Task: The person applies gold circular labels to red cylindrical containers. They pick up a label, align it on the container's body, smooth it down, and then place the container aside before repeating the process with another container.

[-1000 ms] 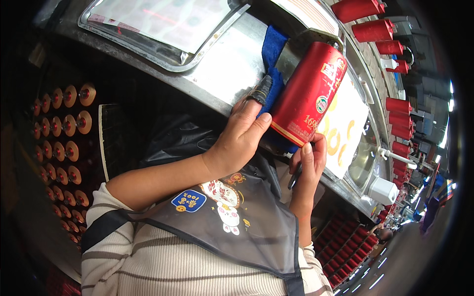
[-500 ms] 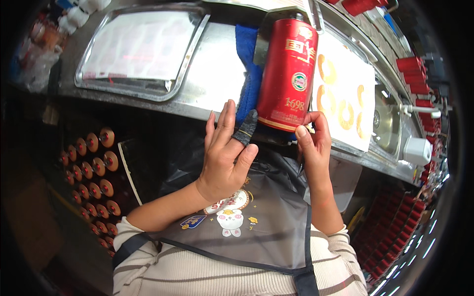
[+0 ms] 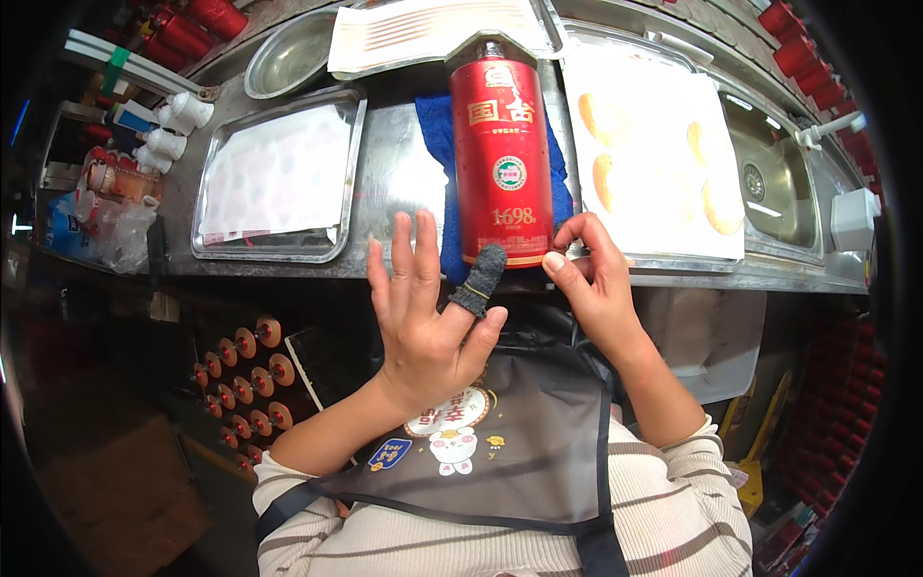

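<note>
A red bottle [image 3: 502, 163] with gold print and a round green-and-white label lies on a blue cloth [image 3: 435, 130] at the counter's front, its neck pointing away from me. My left hand [image 3: 420, 332] is open, fingers spread. A dark grey finger cot [image 3: 481, 279] covers its index finger, whose tip is at the left of the bottle's base edge. At the right of that edge my right hand [image 3: 601, 284] is closed, thumb and index finger curled together beside the base. Whatever is between them is too small or hidden to make out.
On the left is a metal tray [image 3: 348, 207] with a white sheet. A second tray [image 3: 673, 262] on the right carries a white sheet with gold curved shapes. Beyond stand a metal bowl [image 3: 286, 72] and a striped sheet [image 3: 423, 40]. A sink [image 3: 769, 192] is at far right.
The view has turned, so the bottle appears straighter and further left. My left index fingertip now overlaps the bottle's base edge. My right hand keeps its closed pose beside the base.
</note>
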`<state>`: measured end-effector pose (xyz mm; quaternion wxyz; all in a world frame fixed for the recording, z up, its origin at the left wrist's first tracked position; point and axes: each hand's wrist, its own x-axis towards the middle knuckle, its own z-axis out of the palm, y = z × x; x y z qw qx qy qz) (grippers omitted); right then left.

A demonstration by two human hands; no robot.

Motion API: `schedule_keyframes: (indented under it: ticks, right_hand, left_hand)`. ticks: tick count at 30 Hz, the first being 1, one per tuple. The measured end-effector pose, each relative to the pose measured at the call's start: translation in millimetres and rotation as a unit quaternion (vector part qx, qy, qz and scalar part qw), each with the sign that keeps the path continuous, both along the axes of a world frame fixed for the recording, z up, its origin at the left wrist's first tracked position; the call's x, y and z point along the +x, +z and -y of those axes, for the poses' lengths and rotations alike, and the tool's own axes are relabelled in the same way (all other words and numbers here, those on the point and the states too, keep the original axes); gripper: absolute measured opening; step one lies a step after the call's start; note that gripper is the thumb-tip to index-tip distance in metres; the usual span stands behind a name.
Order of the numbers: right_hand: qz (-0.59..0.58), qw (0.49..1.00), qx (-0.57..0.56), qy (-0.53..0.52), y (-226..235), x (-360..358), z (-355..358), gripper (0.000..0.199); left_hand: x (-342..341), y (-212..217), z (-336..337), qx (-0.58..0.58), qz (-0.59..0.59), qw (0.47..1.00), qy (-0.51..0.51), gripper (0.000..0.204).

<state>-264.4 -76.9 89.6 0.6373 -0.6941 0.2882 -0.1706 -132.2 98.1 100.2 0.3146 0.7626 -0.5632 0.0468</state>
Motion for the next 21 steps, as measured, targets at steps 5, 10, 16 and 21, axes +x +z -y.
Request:
schedule_keyframes:
  ticks: [5,10,16,21]
  right_hand:
    - [-0.003,1.000,0.001,0.024,2.0,-4.1,7.3,0.018]
    - [0.009,0.999,0.028,0.014,-2.3,-8.1,14.0,0.024]
    - [-0.090,0.992,-0.060,0.064,11.0,-12.3,26.5,0.011]
    - [-0.057,0.995,0.055,0.058,21.8,-22.8,34.3,0.012]
  left_hand:
    - [9.9,24.3,12.7,0.048,0.088,0.994,-0.046,0.029]
    - [11.7,39.6,39.8,0.078,0.133,0.981,-0.115,0.037]
    - [25.5,17.2,28.4,-0.003,0.063,0.997,-0.051,0.052]
    - [28.8,4.8,3.6,0.014,0.046,0.997,-0.061,0.037]
